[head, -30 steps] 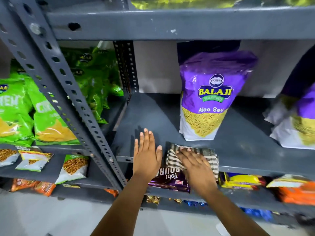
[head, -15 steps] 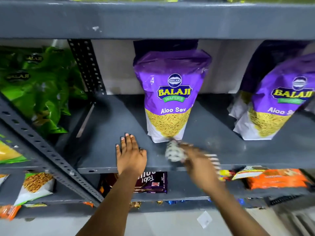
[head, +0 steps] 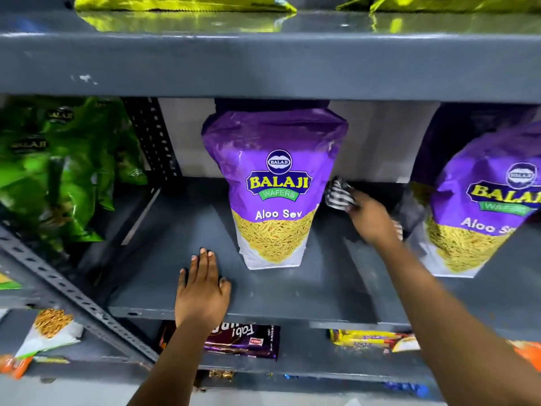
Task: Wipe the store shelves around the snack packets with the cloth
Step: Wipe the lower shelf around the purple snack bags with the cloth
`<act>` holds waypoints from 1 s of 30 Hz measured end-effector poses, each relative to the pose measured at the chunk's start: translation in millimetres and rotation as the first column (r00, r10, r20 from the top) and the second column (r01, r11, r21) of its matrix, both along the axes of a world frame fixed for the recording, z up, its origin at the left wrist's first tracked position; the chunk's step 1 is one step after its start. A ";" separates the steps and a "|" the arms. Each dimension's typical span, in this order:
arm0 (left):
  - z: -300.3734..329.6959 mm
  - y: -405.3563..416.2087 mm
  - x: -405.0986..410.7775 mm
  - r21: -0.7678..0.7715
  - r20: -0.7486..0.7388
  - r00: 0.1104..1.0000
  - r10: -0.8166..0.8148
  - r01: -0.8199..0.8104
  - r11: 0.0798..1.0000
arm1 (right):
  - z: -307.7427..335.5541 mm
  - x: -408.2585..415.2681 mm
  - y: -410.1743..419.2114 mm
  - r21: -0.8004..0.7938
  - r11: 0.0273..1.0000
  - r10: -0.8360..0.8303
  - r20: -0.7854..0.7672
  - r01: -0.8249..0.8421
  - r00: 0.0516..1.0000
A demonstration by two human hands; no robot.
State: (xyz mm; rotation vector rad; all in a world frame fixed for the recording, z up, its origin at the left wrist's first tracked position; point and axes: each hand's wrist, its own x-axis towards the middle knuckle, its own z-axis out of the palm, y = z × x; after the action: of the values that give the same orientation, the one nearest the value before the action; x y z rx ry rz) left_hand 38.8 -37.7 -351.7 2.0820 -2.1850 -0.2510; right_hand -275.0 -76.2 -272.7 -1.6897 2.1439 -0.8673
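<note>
A purple Aloo Sev packet (head: 275,189) stands upright in the middle of the grey metal shelf (head: 181,230). A second purple packet (head: 480,206) leans at the right. My right hand (head: 371,219) is deep on the shelf between the two packets, gripping a black-and-white striped cloth (head: 338,194) that touches the right side of the middle packet. My left hand (head: 202,288) lies flat, fingers together, on the shelf's front edge, left of the middle packet.
Green snack packets (head: 67,168) fill the neighbouring bay at the left, behind a perforated upright (head: 73,291). Yellow-green packets (head: 181,4) lie on the shelf above. A dark biscuit packet (head: 246,341) and other small packets sit on the shelf below.
My right hand has carried the cloth from the shelf's front edge back and to the right, past the middle packet. My left hand stays on the front edge. The view has shifted upward.
</note>
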 end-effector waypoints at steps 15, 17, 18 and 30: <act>-0.9 -0.9 0.4 0.038 0.058 0.998 -0.010 0.008 0.999 | -51.3 -1.2 -34.8 0.447 0.885 0.245 -0.216 -0.127 0.945; 0.6 -0.3 0.4 0.037 0.054 0.998 -0.011 0.009 0.999 | -54.1 3.5 -20.7 0.436 0.888 0.260 -0.217 -0.145 0.941; 0.9 -0.7 0.6 0.036 0.053 0.999 -0.012 0.010 0.999 | -55.9 5.4 -14.7 0.442 0.885 0.261 -0.202 -0.150 0.944; 5.1 2.0 -0.8 0.035 0.022 1.000 -0.016 0.015 0.999 | -52.3 24.6 52.4 0.394 0.904 0.219 -0.086 -0.168 0.972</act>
State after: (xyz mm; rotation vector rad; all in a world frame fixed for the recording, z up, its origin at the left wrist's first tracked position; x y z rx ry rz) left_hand 37.9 -35.8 -346.6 2.0969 -2.2260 -0.2698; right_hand -250.5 -23.8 -325.0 -1.7446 2.0104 -0.2625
